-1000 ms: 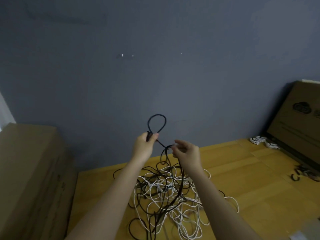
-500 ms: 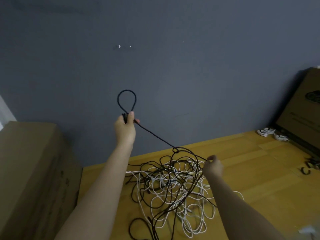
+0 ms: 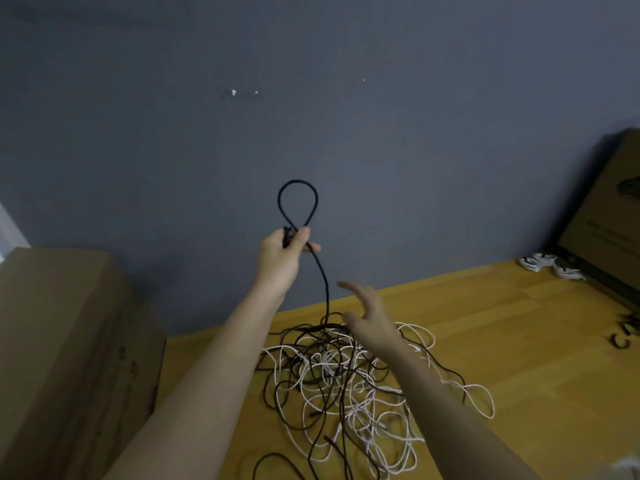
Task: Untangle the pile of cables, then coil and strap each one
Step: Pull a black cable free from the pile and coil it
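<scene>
A: Where is the left hand (image 3: pixel 280 258)?

B: Raised in front of the grey wall (image 3: pixel 381 133), fingers and thumb curled round the black cable (image 3: pixel 323 282). It pinches the cable where 1 small loop crosses itself, and the loop stands upright above the fist.

A: And below the fist?

B: The same black cable hangs almost straight down and runs into the pile of cables (image 3: pixel 346 382) on the wooden floor (image 3: pixel 519 341).

A: What is the right hand (image 3: pixel 369 317) doing?

B: It is spread, fingers straight and apart, palm turned toward the hanging strand. It holds nothing. It hovers just right of the strand, just over the far edge of the pile; I cannot tell whether a fingertip brushes a cable.

A: Describe the pile.

B: Black and white cables looped through each other, loose and flat on the floor, between the 2 forearms. 1 white loop strays out to the right, and a black loop lies at the near edge.

A: Anything else around?

B: A cardboard box (image 3: pixel 69 341) stands at the left against the wall. Another brown box (image 3: pixel 609 216) leans at the right edge. Just beside it, near the wall, lie small white bundles (image 3: pixel 540 263), well apart from the pile. A few dark bits (image 3: pixel 627 334) lie on the floor at the far right, too blurred to make out.
</scene>
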